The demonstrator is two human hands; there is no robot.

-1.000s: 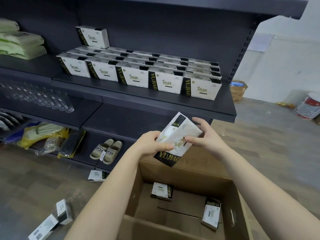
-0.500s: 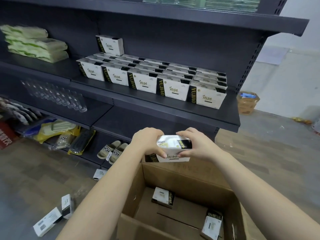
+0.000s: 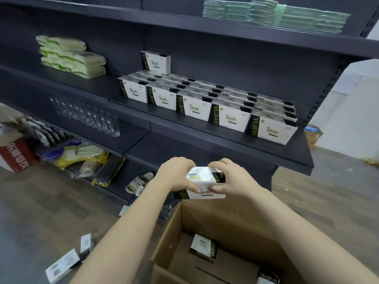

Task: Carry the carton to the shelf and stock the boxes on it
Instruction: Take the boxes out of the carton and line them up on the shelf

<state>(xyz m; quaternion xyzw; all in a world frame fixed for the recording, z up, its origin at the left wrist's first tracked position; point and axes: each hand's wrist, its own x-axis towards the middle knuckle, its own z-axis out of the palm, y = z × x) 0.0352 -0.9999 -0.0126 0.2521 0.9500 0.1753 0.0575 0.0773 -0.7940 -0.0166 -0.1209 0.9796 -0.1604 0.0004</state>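
— Dark metal shelving fills the wall ahead, and the shelf being stocked carries a layer of stock across it. Where's the one in hand?
— Low, over the far edge of the open carton, in front of the shelving and well below that shelf. Both hands have it: left grip is curled round its left end and right grip round its right, fingers over the top, thumbs on the near face
— So where should this box go?
— Second layer, I'd judge. A top box stands alone at the back left. Set this one just beside it, black spine turned the same way as the rest
— Anything to watch?
— Lift it clear of the front row before moving in, or a corner may nudge something off the lip. Land it flat on the ones below, square to them, and only then let go. Two hands suit the lift; one could do the last push
— Much left after this?
— Two spares show in the carton, though the arms hide part of its bottom. A few strays lie on the floor at the left, and I'd guess those want picking up too
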